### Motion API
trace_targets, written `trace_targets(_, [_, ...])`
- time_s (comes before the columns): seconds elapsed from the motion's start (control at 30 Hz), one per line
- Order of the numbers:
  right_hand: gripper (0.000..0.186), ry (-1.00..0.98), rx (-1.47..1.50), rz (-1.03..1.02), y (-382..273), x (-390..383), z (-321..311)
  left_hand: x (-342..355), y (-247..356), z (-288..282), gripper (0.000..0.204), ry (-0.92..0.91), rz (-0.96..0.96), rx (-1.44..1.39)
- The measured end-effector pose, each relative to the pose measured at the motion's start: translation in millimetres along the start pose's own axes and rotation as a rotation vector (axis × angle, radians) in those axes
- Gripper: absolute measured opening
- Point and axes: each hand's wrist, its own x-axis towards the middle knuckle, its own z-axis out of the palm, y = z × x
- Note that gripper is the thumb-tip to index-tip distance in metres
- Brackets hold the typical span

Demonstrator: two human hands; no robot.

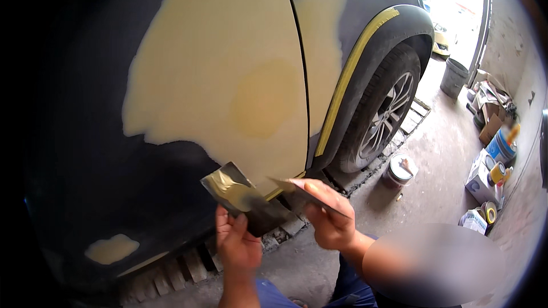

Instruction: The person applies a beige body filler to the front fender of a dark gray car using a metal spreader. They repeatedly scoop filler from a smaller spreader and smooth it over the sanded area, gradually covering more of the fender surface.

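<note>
The left hand grips a putty-smeared board level, so the right hand can pinch its spreader blade across it, beside the filled car door.

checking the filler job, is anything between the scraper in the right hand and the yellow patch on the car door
Nothing visible. The right hand holds its scraper just below the yellow patch on the car door; the left hand holds a filler-smeared board beside it, lower left.

Both forearms rise from the lower edge, hands raised side by side and close together. The left hand is closed in a grip, fingers curled, knuckles upward. The right hand is also closed, wrist bent inward, thumb on top.
</note>
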Motion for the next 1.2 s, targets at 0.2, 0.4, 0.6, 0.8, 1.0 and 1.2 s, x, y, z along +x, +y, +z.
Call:
trace_targets(0.2, [0.043, -0.170, -0.009, -0.085, 7, -11, 8, -6, -1, 28, 0.047, 0.014, 0.115, 0.014])
trace_targets(0.4, [0.046, -0.323, -0.678, -0.177, 36, 4, -17, 6, 41, 8, 0.042, -0.058, 0.354, 0.076])
trace_targets(0.6, [0.052, -0.135, -1.175, -0.522, 54, 106, -23, 40, 104, -51, 0.045, -0.163, 0.523, 0.248])
trace_targets(0.8, [0.050, -0.164, -1.279, -0.652, 54, 140, -20, 61, 119, -75, 0.045, -0.220, 0.551, 0.325])
trace_targets(1.0, [0.067, -0.202, -1.259, -0.490, 58, 132, -10, 63, 120, -90, 0.046, -0.258, 0.552, 0.333])
trace_targets(1.2, [0.067, -0.212, -1.269, -0.446, 60, 120, -6, 64, 117, -98, 0.045, -0.289, 0.583, 0.318])
